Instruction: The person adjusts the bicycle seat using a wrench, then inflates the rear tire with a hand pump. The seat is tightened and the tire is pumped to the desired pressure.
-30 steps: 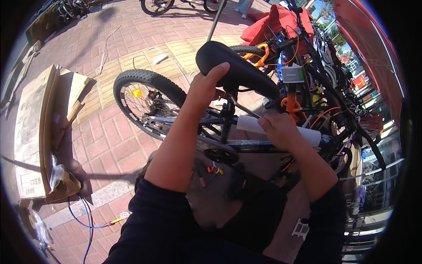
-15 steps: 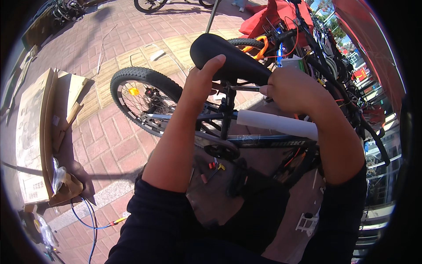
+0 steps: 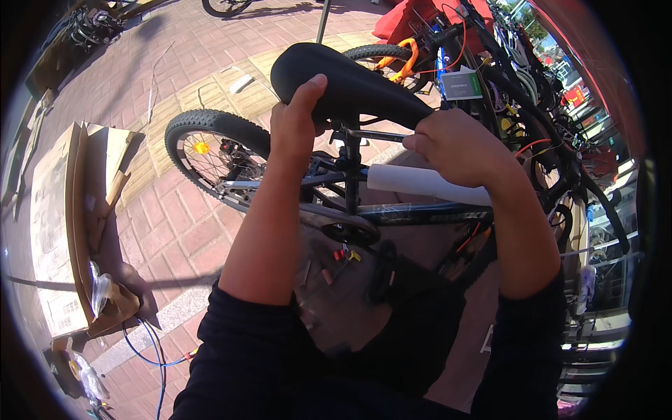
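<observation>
A black bicycle saddle (image 3: 343, 80) sits on the seat post (image 3: 348, 157) of a dark bike frame (image 3: 420, 212). My left hand (image 3: 297, 126) grips the saddle's wide rear side, its thumb on top and its fingers hidden underneath. At the narrow nose, my right hand (image 3: 462, 150) is closed around the tip, with most fingertips out of sight. A thin metal bar (image 3: 378, 135) runs beneath the saddle toward my right thumb; whether it is a rail or a tool I cannot tell. White foam wrap (image 3: 420, 183) covers the top tube. Behind my left arm shows the knobby rear wheel (image 3: 217, 150).
Flattened cardboard (image 3: 59, 231) lies on the brick paving at left, near blue cables (image 3: 157, 360). Hand tools with red and yellow handles (image 3: 345, 255) lie below the frame. Several bikes crowd the right, with an orange fork (image 3: 402, 63) and a green-and-grey box (image 3: 462, 85).
Both hands and the saddle appear further left in the view, which has itself shifted. The grip of each hand looks much the same. More of the green-and-grey box now shows.
</observation>
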`<state>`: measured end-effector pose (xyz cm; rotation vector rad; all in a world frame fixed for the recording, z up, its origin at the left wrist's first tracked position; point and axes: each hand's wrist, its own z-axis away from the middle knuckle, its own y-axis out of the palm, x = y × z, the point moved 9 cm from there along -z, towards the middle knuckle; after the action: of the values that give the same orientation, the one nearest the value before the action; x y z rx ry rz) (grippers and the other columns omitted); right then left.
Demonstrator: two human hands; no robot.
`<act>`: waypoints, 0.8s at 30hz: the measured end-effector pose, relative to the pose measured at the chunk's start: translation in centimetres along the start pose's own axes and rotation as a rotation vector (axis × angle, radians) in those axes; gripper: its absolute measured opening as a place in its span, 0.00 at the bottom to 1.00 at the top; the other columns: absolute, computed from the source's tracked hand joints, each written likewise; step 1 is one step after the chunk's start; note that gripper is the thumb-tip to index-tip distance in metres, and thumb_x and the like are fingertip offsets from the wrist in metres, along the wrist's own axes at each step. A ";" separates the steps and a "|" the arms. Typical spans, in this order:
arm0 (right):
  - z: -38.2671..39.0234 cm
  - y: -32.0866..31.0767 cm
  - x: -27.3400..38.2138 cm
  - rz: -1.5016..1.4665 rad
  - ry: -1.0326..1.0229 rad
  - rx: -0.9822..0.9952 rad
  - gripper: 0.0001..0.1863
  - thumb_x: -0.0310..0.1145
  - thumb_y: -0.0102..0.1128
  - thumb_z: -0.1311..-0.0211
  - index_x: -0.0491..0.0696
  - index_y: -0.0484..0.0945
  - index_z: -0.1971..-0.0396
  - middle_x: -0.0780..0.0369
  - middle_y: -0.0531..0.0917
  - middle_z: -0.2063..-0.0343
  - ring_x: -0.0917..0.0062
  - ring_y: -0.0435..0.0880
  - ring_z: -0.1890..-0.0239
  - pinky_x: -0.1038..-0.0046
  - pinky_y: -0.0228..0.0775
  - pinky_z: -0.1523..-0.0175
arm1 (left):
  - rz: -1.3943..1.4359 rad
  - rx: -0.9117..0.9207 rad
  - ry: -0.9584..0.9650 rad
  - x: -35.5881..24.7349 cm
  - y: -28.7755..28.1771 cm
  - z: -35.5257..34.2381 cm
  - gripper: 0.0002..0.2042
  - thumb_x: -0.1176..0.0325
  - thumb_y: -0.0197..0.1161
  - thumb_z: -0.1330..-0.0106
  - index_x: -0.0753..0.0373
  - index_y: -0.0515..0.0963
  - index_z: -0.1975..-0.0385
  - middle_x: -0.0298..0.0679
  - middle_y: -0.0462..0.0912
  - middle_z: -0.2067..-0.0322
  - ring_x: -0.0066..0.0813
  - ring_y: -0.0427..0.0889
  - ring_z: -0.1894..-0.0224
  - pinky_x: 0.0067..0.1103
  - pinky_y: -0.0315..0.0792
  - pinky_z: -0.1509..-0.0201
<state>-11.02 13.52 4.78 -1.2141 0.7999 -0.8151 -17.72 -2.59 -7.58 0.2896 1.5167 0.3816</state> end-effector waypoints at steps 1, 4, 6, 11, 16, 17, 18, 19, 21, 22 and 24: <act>0.1 0.1 -0.4 -0.018 0.026 -0.010 0.18 0.40 0.51 0.32 0.41 0.82 0.71 0.50 0.81 0.72 0.55 0.81 0.64 0.57 0.71 0.56 | 0.008 -0.005 0.016 -0.1 -0.1 -0.1 0.25 0.44 0.59 0.39 0.60 0.79 0.54 0.37 0.83 0.61 0.28 0.81 0.60 0.25 0.72 0.57; 0.2 0.6 -0.8 -0.048 0.095 -0.004 0.14 0.36 0.52 0.33 0.43 0.83 0.68 0.52 0.82 0.71 0.57 0.82 0.63 0.58 0.72 0.56 | 0.016 -0.039 0.053 -0.4 -0.3 -0.1 0.23 0.46 0.59 0.39 0.59 0.80 0.56 0.35 0.84 0.62 0.26 0.80 0.61 0.26 0.72 0.59; 0.7 0.1 0.0 -0.029 0.126 0.037 0.11 0.31 0.52 0.34 0.47 0.85 0.63 0.54 0.82 0.69 0.60 0.83 0.60 0.60 0.74 0.54 | 0.010 -0.054 0.067 -0.6 -0.3 0.2 0.22 0.46 0.59 0.39 0.58 0.80 0.57 0.35 0.84 0.62 0.26 0.80 0.61 0.25 0.71 0.60; 1.4 1.8 -0.7 -0.084 0.118 -0.052 0.15 0.36 0.52 0.31 0.42 0.83 0.68 0.53 0.82 0.69 0.59 0.82 0.60 0.59 0.73 0.54 | 0.032 -0.050 0.142 -1.4 -0.1 0.3 0.20 0.48 0.58 0.38 0.57 0.78 0.57 0.34 0.83 0.65 0.25 0.80 0.64 0.24 0.74 0.66; 2.6 4.1 -0.9 -0.277 0.104 -0.293 0.16 0.38 0.54 0.32 0.40 0.80 0.72 0.52 0.79 0.77 0.55 0.79 0.72 0.59 0.68 0.64 | 0.061 -0.029 0.268 -1.7 -0.3 -0.1 0.18 0.50 0.56 0.34 0.56 0.77 0.55 0.36 0.84 0.66 0.27 0.82 0.70 0.21 0.75 0.74; 2.7 5.1 -1.4 -0.328 0.124 -0.321 0.16 0.39 0.55 0.32 0.40 0.79 0.71 0.52 0.79 0.78 0.55 0.79 0.73 0.59 0.67 0.65 | 0.069 -0.034 0.298 -2.1 -0.2 -0.1 0.17 0.51 0.55 0.33 0.56 0.77 0.54 0.36 0.84 0.65 0.27 0.83 0.70 0.21 0.75 0.74; 2.8 5.9 -1.7 -0.378 0.144 -0.349 0.16 0.39 0.56 0.32 0.40 0.79 0.71 0.52 0.79 0.79 0.55 0.79 0.74 0.59 0.67 0.66 | 0.077 -0.040 0.329 -2.3 -0.2 -0.1 0.17 0.51 0.55 0.33 0.56 0.77 0.54 0.36 0.84 0.65 0.27 0.83 0.69 0.21 0.75 0.74; 2.8 7.0 -1.8 -0.426 0.192 -0.322 0.17 0.40 0.56 0.32 0.41 0.78 0.72 0.51 0.79 0.79 0.54 0.79 0.74 0.58 0.68 0.67 | 0.045 -0.020 0.325 -2.2 -0.6 -0.4 0.17 0.51 0.54 0.32 0.57 0.76 0.54 0.37 0.84 0.64 0.28 0.84 0.67 0.21 0.76 0.74; 2.7 8.7 -1.6 -0.513 0.287 -0.266 0.18 0.42 0.55 0.31 0.42 0.78 0.74 0.50 0.80 0.79 0.52 0.80 0.74 0.57 0.70 0.68 | 0.047 -0.041 0.347 -2.4 -0.6 -0.2 0.18 0.51 0.53 0.31 0.58 0.76 0.53 0.38 0.84 0.64 0.28 0.84 0.67 0.22 0.77 0.74; 2.7 9.3 -1.4 -0.545 0.277 -0.308 0.18 0.41 0.56 0.31 0.42 0.77 0.74 0.50 0.79 0.79 0.52 0.79 0.75 0.57 0.69 0.69 | 0.047 -0.054 0.359 -2.4 -0.7 -0.2 0.18 0.51 0.53 0.31 0.58 0.76 0.53 0.38 0.84 0.64 0.29 0.84 0.67 0.22 0.77 0.73; 2.6 11.3 -1.2 -0.608 0.261 -0.391 0.17 0.40 0.57 0.32 0.42 0.76 0.75 0.50 0.78 0.80 0.52 0.78 0.76 0.58 0.67 0.71 | 0.088 0.000 0.364 -2.7 0.0 0.3 0.20 0.52 0.53 0.33 0.62 0.76 0.53 0.40 0.84 0.64 0.31 0.84 0.67 0.23 0.78 0.70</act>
<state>-8.20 17.55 -5.78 -1.7648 0.8320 -1.3761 -17.45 -3.70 -5.14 0.2989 1.8638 0.5253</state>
